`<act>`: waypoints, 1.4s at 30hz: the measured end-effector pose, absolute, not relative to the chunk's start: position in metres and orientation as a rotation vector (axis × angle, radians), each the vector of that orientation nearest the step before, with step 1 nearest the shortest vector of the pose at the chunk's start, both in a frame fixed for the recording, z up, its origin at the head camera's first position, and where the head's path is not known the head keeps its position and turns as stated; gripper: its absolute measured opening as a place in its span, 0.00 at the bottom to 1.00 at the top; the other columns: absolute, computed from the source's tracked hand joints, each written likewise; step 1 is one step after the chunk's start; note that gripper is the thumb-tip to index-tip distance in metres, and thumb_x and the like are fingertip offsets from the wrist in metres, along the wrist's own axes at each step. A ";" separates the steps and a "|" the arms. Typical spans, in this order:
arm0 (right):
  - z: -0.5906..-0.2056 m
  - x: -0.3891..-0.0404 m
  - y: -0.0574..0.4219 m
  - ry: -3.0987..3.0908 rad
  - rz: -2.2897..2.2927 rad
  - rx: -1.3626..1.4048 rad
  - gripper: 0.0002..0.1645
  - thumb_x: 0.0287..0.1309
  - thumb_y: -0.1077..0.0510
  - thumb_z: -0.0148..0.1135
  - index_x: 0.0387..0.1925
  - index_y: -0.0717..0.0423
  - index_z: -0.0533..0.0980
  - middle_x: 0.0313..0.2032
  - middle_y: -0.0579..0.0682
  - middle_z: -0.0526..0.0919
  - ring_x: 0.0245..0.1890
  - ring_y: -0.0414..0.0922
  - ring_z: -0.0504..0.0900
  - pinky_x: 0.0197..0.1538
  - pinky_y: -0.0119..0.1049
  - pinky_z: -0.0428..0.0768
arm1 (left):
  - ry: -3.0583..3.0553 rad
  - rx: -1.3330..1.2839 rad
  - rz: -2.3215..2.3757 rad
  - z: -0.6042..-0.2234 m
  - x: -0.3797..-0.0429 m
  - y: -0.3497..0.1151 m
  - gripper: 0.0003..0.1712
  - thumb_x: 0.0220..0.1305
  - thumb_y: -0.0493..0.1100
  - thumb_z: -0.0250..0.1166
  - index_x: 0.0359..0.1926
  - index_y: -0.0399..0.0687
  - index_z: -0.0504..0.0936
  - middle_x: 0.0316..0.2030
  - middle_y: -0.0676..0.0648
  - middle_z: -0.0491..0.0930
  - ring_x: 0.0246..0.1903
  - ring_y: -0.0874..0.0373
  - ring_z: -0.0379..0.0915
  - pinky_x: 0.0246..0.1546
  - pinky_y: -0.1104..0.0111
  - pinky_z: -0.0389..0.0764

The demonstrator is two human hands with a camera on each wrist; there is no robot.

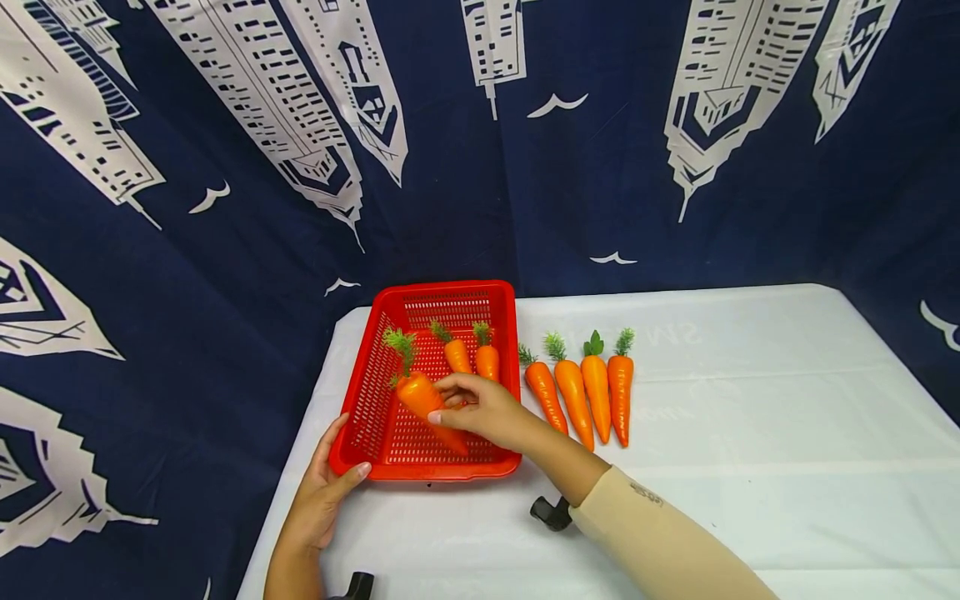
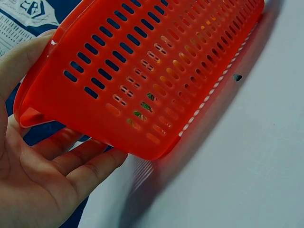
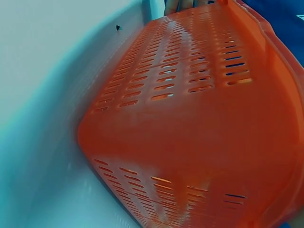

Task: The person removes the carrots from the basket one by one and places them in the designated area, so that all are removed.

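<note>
My right hand [image 1: 483, 408] reaches over the red plastic basket [image 1: 431, 473] and pinches an orange carrot [image 1: 416, 393] between thumb and fingers. This carrot has a bushy green top and slants with its tip toward the basket's front right. Two more carrots, a left one [image 1: 457, 355] and a right one [image 1: 487, 362], lie in the back of the basket. My left hand [image 2: 42, 175] holds the basket's front left corner, thumb at the rim and fingers against the outside below it. In the right wrist view the basket's wall [image 3: 190, 123] hides the carrot.
Right of the basket, several carrots lie in a row on the white tabletop [image 1: 750, 417], including an outer one [image 1: 620, 392] and an inner one [image 1: 547, 392]. Behind the table hangs a dark blue cloth [image 1: 600, 192] printed with white buildings and birds.
</note>
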State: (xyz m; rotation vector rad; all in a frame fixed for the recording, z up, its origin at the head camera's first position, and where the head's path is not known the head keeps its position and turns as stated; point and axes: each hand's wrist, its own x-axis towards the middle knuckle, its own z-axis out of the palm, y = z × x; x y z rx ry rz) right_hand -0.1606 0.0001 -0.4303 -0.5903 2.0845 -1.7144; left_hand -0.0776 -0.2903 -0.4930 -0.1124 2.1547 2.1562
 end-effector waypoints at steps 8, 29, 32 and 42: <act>-0.430 -0.159 0.010 2.086 -1.823 -0.564 0.27 0.61 0.47 0.71 0.60 0.46 0.77 0.50 0.50 0.84 0.52 0.46 0.80 0.52 0.35 0.82 | 2.151 -0.128 2.156 -0.493 -0.078 -0.290 0.50 0.66 0.30 0.63 0.79 0.66 0.50 0.79 0.47 0.46 0.70 0.57 0.58 0.60 0.79 0.74; -0.420 -0.151 0.033 1.996 -2.132 -0.460 0.26 0.64 0.56 0.67 0.62 0.54 0.74 0.54 0.53 0.79 0.55 0.47 0.76 0.52 0.29 0.81 | 2.152 -0.135 2.152 -0.492 -0.078 -0.289 0.50 0.66 0.31 0.64 0.79 0.67 0.50 0.79 0.48 0.46 0.71 0.55 0.55 0.59 0.79 0.73; -0.420 -0.151 0.038 1.982 -2.184 -0.478 0.25 0.64 0.60 0.67 0.62 0.58 0.74 0.51 0.52 0.79 0.53 0.47 0.77 0.51 0.28 0.81 | 2.152 -0.128 2.153 -0.492 -0.078 -0.289 0.50 0.66 0.31 0.64 0.79 0.67 0.50 0.79 0.48 0.45 0.71 0.56 0.55 0.60 0.80 0.73; -0.421 -0.152 0.059 1.940 -2.269 -0.363 0.26 0.65 0.59 0.66 0.63 0.58 0.73 0.50 0.49 0.78 0.52 0.45 0.77 0.53 0.28 0.81 | 2.160 -0.129 2.148 -0.493 -0.078 -0.290 0.50 0.66 0.30 0.63 0.79 0.67 0.50 0.79 0.48 0.44 0.71 0.57 0.55 0.60 0.80 0.73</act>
